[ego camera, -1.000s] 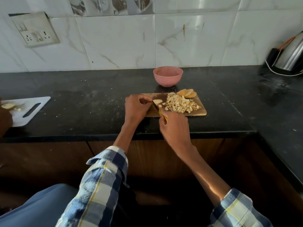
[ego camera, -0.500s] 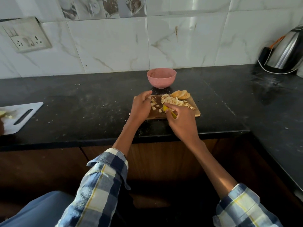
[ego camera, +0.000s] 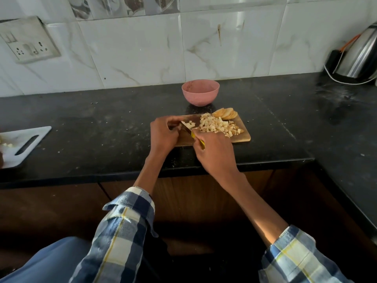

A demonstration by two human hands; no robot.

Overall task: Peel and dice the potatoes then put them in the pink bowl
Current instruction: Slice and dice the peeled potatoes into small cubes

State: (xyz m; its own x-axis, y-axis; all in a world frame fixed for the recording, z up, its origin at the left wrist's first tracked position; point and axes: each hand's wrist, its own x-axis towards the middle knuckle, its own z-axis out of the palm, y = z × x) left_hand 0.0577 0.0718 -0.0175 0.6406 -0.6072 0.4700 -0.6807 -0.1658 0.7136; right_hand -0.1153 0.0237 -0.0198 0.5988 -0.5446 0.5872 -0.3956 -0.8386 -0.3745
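From the head view, we see our right hand [ego camera: 214, 152] wrapped round the yellow handle of a knife [ego camera: 191, 133], its blade angled toward the left end of the wooden cutting board [ego camera: 242, 136]. Our left hand [ego camera: 163, 133] curls its fingers over a few potato pieces [ego camera: 188, 125] there, pinning them so the blade can pass just beside the fingertips; that hold seems meant to keep the small bits from skidding. The board sits near the front edge of the tabletop [ego camera: 91, 139], close enough to work without reaching.

To the right of the blade lies the heap of diced potato [ego camera: 218, 126], pushed aside, we judge, to leave room for cutting. At the board's far right corner rest some round potato slices [ego camera: 224, 113], apparently awaiting their turn. The pink bowl [ego camera: 200, 92] stands just beyond the board's far edge, toward the wall, handy for scraping the dice in; whether it holds anything yet we cannot tell.

Near the tabletop's left edge lies a white cutting board [ego camera: 22, 144], and a kettle [ego camera: 359, 56] stands at the far right corner.
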